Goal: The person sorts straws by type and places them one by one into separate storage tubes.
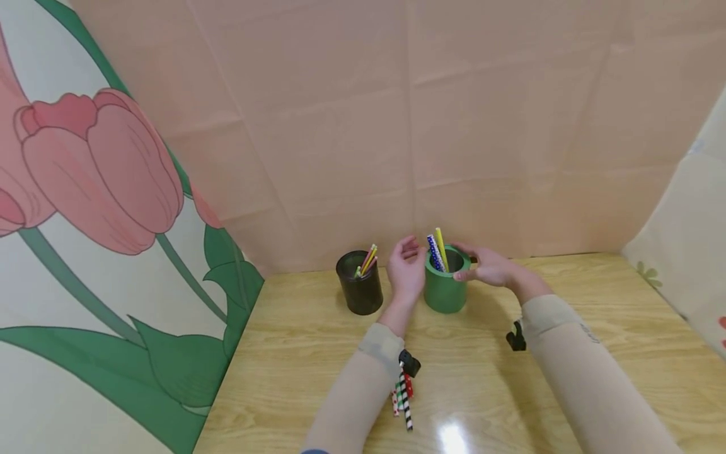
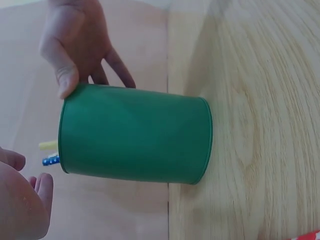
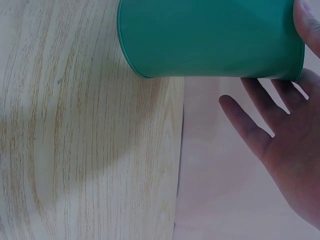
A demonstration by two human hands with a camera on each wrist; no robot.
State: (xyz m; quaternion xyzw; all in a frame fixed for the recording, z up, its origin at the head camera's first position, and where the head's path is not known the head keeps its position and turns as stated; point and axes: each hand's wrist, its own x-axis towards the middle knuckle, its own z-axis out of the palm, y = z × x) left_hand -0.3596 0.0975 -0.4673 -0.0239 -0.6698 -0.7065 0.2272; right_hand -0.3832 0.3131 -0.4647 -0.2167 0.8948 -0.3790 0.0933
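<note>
A green cup point(image 1: 445, 293) stands upright on the table with a blue, white-dotted paper straw point(image 1: 435, 253) and a yellow straw point(image 1: 442, 249) leaning inside it. My right hand point(image 1: 492, 267) holds this cup at the rim, thumb point(image 3: 306, 22) on the near side and fingers spread along the far side. Just left of the rim is my left hand point(image 1: 407, 268), its fingers loosely bent beside the blue straw and nothing in them. In the left wrist view, a small gap shows between the left fingers point(image 2: 45, 192) and the cup.
Left of my left hand stands a black cup point(image 1: 362, 293) holding several thin coloured sticks point(image 1: 368, 260). Several patterned straws point(image 1: 406, 403), striped and dotted, lie on the wooden table point(image 1: 283, 366) beside my left forearm. A pink-covered wall point(image 1: 340, 126) rises behind the cups.
</note>
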